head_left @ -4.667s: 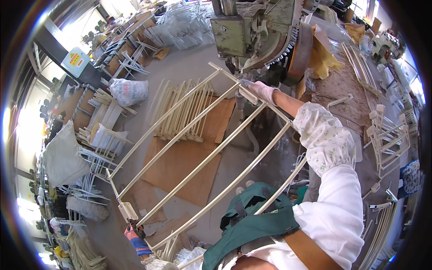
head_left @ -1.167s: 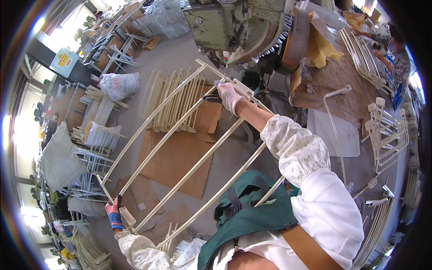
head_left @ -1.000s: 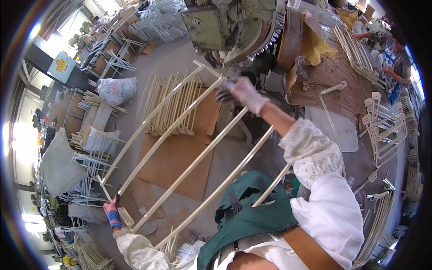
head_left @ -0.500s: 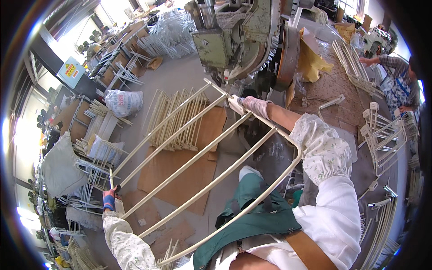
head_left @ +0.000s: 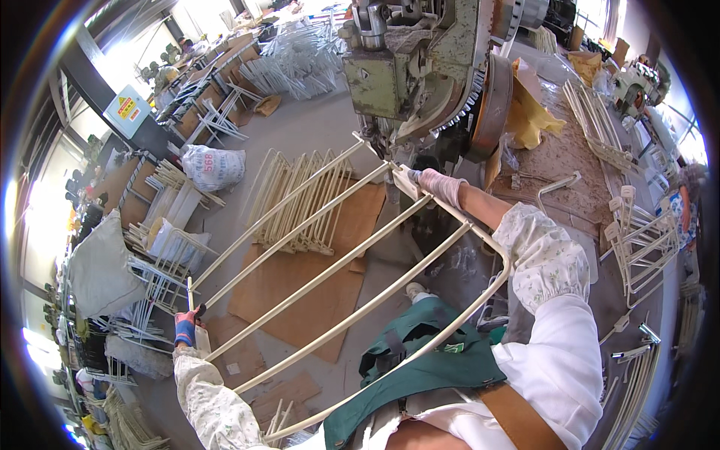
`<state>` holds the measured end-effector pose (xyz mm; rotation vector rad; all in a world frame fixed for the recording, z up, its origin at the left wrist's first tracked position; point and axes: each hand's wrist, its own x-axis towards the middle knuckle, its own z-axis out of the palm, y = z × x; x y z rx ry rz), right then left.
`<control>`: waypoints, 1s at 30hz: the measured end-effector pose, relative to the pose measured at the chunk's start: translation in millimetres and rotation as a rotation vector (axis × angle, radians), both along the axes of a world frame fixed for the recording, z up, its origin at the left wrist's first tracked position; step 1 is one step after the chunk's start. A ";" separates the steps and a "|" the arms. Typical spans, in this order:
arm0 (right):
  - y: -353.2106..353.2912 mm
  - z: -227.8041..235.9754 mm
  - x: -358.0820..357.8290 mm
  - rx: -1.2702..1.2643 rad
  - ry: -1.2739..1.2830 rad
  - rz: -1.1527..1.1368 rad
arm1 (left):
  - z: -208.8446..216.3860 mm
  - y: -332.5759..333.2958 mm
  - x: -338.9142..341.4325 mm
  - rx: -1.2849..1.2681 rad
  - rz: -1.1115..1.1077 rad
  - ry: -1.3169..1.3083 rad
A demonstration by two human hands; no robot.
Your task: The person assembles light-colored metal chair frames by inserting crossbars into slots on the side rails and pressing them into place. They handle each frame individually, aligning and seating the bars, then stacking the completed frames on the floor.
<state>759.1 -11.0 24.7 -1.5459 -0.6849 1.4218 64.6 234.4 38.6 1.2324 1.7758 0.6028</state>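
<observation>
A cream metal tube frame (head_left: 327,238) with several parallel bars and a rounded near corner slants across in front of me, held up off the floor. My left hand (head_left: 187,327), in a red and blue glove, is closed on its left end. Around the right end rail my right hand (head_left: 429,184) is closed, its palm wrapped in pale pink cloth; its fingers are partly hidden. The frame's far right corner lies just under the head of a worn green machine (head_left: 373,86). I cannot tell whether they touch.
Similar cream frames (head_left: 304,202) stand in a row on flat cardboard (head_left: 281,296). A brown worktable (head_left: 559,169) bears yellow paper and more bent frames (head_left: 641,232) at the right. A white sack (head_left: 214,166) stands left. A co-worker (head_left: 679,210) is at the far right.
The machine and surroundings sit slightly farther right in view. The frame's far right corner has come closer under the machine's head. Both hands keep their hold. The co-worker's reaching arm has drawn back.
</observation>
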 end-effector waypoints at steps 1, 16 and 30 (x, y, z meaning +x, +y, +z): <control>1.6 1.3 0.3 0.002 0.002 0.003 | -3.8 6.6 -9.6 0.052 -0.052 0.023; -20.4 -10.9 -32.2 0.107 0.469 -0.007 | -30.9 17.2 -58.9 0.405 0.244 -0.110; -23.6 114.9 -140.4 0.638 0.047 -0.192 | 41.5 -50.7 -208.9 0.728 0.562 -0.290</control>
